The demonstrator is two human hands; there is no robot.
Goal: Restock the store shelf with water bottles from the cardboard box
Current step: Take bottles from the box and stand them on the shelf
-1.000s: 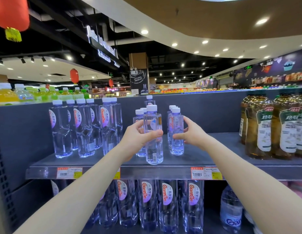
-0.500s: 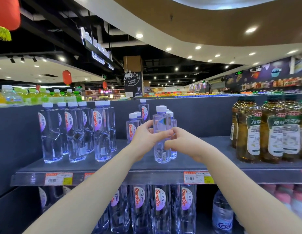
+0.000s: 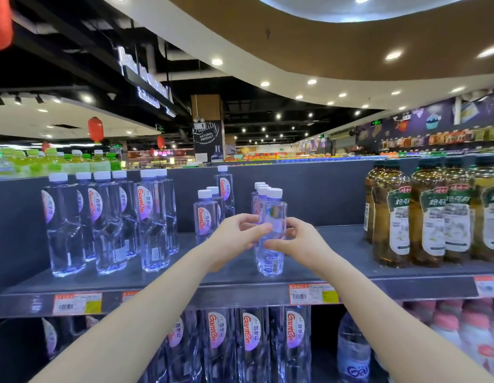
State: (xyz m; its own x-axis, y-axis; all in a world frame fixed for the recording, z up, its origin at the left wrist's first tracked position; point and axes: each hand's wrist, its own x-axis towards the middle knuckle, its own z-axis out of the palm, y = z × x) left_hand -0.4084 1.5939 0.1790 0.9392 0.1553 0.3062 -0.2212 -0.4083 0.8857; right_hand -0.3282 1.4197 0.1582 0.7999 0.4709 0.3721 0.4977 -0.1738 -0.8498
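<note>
Left hand (image 3: pixel 236 240) and right hand (image 3: pixel 299 243) clamp one clear plastic water bottle with a white cap (image 3: pixel 272 214) from both sides, fingers curled round it. It stands upright near the grey shelf (image 3: pixel 348 244) front edge, row of matching bottles (image 3: pixel 259 192) just behind, amber tea bottles (image 3: pixel 433 217) right.

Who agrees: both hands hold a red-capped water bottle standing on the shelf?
Wrong in one respect: the head view shows the water bottle has a white cap, not a red one. The left hand and right hand do hold it, standing on the shelf.
</note>
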